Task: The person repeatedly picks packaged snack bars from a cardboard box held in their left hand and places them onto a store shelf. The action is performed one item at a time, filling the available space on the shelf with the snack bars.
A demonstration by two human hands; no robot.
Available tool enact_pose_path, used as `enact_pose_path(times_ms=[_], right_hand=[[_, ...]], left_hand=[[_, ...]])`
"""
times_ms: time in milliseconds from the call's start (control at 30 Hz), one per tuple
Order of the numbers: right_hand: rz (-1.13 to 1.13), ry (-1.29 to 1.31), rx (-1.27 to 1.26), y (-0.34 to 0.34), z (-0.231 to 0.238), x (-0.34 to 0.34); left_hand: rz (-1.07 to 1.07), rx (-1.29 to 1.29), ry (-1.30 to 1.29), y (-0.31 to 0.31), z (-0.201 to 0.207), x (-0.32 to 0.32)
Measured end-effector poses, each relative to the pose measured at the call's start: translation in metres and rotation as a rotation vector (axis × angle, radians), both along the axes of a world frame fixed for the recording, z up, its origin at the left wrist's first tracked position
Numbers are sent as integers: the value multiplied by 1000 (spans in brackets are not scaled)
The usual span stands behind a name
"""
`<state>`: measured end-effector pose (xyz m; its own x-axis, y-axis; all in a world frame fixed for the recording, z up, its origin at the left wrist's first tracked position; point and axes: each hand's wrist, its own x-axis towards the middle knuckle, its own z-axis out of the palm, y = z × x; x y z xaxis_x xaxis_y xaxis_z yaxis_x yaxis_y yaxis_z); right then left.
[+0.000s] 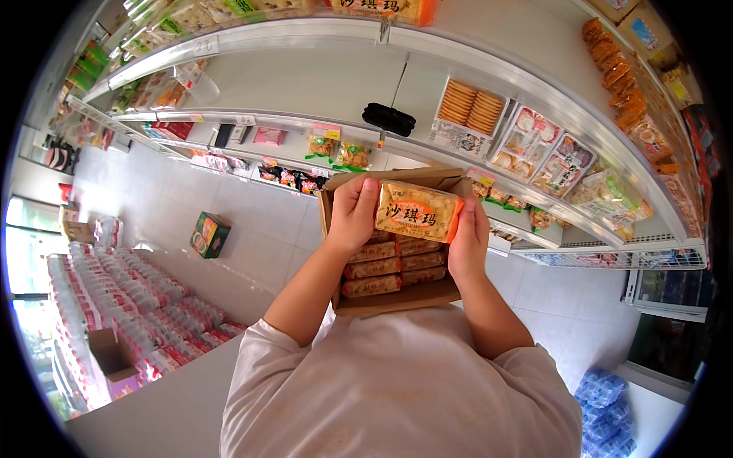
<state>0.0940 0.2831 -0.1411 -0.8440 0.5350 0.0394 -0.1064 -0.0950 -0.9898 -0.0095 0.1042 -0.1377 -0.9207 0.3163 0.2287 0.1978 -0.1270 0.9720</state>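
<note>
A flat packaged pastry point(418, 211), golden in clear wrap with an orange label and an orange end, lies level above an open cardboard box point(330, 221). My left hand point(353, 213) grips its left end, the thumb up by the corner. At its right end, my right hand point(468, 240) closes round the wrapper, its fingers mostly hidden. Below, several similar wrapped pastries point(372, 269) lie in two columns inside the box. The box is close against my body, between my forearms. What supports it underneath is hidden.
Shelves point(305, 69) curve across in front, with packs of biscuits point(469, 107), trays of snacks point(524, 141) and a black object point(389, 119). At left are stacked bottle packs point(114, 298) and a green carton point(210, 235) on the floor; blue packs point(605, 412) stand lower right.
</note>
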Motion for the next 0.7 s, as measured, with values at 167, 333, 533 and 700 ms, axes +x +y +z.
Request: enact_pose_path(times_ms=[167, 333, 533, 700], right_hand=[[-25, 26, -123, 0, 19, -7], [-144, -65, 718, 12, 18, 0], [-170, 219, 1058, 12, 14, -2], [-112, -67, 667, 13, 21, -1]], left_hand=[[-35, -20, -104, -1, 4, 2], [19, -136, -59, 2, 5, 4], [-7, -183, -175, -1, 0, -4], [55, -266, 52, 1, 10, 4]])
